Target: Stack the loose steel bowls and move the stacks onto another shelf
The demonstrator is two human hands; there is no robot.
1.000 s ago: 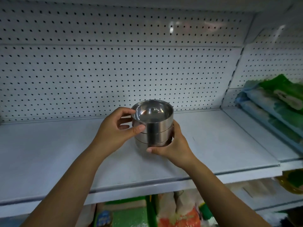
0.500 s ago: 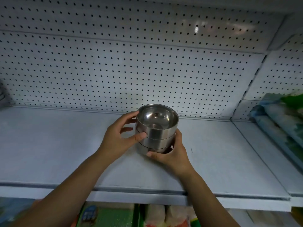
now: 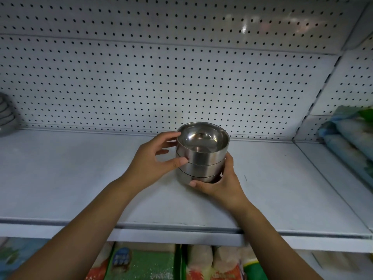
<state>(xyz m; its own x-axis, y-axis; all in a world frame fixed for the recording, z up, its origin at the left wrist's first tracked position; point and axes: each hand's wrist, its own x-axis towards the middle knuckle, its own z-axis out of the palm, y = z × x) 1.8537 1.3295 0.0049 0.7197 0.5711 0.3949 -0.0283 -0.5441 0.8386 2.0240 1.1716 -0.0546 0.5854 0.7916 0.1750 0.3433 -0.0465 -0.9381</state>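
Note:
A stack of three nested steel bowls sits upright between both my hands, low over the white shelf near its back. My left hand grips the stack's left side, thumb on the front wall and fingers round the top rim. My right hand cups the bottom bowl from the right and below, thumb on its front. Whether the stack touches the shelf is hidden by my right hand. At the far left edge of the shelf stands another stack of grey bowls, partly cut off.
A white pegboard wall backs the shelf. Blue and green packaged goods lie on the adjoining shelf at right. Colourful bags fill the shelf below. Bare shelf surface lies to the left and right of the stack.
The stack and both hands have moved farther in over the shelf toward the pegboard. My view has swung left, bringing the grey bowls at the far left into sight.

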